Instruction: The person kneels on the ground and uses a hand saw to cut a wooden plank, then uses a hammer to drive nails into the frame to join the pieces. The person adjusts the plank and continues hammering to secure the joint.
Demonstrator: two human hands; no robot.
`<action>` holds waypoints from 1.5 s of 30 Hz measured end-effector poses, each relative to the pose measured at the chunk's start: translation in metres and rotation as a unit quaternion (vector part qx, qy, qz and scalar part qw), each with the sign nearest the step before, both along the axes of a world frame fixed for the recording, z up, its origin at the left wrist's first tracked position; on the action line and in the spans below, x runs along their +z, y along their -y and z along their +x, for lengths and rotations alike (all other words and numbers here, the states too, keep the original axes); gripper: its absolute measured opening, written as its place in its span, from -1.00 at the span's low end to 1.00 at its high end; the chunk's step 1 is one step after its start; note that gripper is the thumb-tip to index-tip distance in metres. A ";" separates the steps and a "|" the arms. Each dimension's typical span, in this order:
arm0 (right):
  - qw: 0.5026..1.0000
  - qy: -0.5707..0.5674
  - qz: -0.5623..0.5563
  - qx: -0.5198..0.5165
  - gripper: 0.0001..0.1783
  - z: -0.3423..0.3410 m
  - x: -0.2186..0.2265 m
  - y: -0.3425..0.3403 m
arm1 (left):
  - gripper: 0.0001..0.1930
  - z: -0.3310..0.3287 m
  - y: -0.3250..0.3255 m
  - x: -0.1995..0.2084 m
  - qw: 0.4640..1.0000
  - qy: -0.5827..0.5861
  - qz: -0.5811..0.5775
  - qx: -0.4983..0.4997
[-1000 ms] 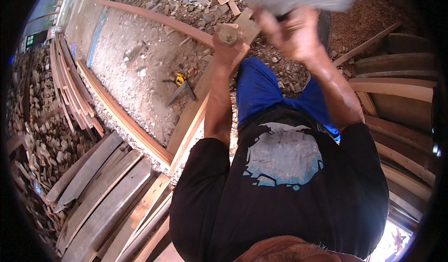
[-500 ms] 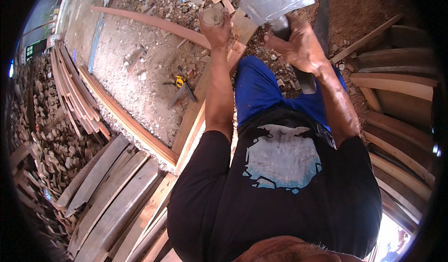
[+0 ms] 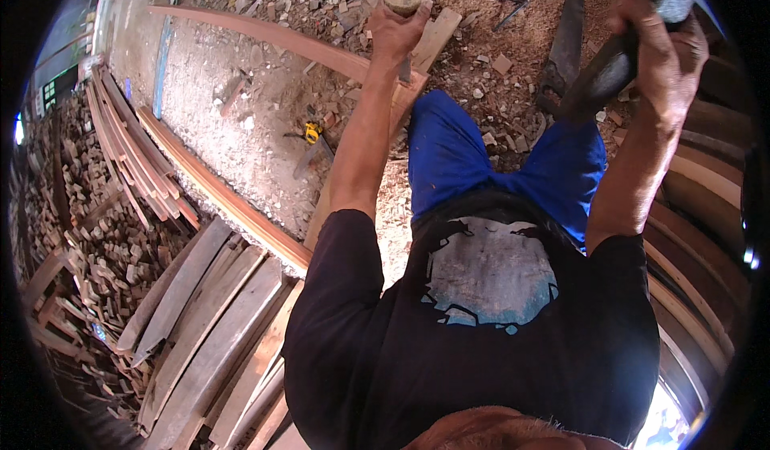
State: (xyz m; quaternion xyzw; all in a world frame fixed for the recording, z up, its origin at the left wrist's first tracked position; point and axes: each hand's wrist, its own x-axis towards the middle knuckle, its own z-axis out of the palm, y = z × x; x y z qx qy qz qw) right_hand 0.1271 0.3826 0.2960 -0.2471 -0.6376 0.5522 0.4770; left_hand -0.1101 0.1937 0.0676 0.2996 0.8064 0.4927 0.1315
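My left hand (image 3: 396,37) is wrapped round a chisel (image 3: 402,2), whose round wooden butt shows above the fist. Its metal blade comes out below the hand and meets a wooden beam (image 3: 407,101) near the beam's end. Raised at the upper right, my right hand (image 3: 664,61) grips a hatchet by its thick dark handle (image 3: 600,81). Its broad head is mostly hidden or out of the picture. A long reddish board (image 3: 265,38) runs from the far left to the beam beside my left hand.
A handsaw (image 3: 565,41) lies on the sawdust-covered ground, right of centre. A yellow tape measure (image 3: 312,133) rests left of the beam. Stacked planks (image 3: 212,322) fill the lower left, with more boards (image 3: 706,173) along the right. Wood chips and stones litter the ground.
My right hand has lifted the hatchet up and to the right, away from the chisel. My left hand has shifted slightly right and up, still holding the chisel.
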 end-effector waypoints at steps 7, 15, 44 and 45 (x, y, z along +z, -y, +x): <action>0.999 -0.002 0.013 -0.039 -0.87 -0.033 -0.023 -0.029 | -0.62 -0.008 -0.007 -0.020 0.999 -0.008 0.019 -0.043; 0.778 0.544 0.223 0.223 -0.57 -0.074 -0.192 0.007 | -0.70 0.011 -0.030 -0.036 0.993 -0.057 -0.040 -0.098; 0.950 0.170 -0.121 0.231 -0.67 -0.004 0.034 0.089 | -0.79 0.006 0.093 0.011 0.985 0.005 0.171 0.040; 0.975 0.122 -0.057 0.177 -0.65 -0.005 0.033 0.095 | -0.78 0.011 0.090 0.017 0.984 0.038 0.169 0.036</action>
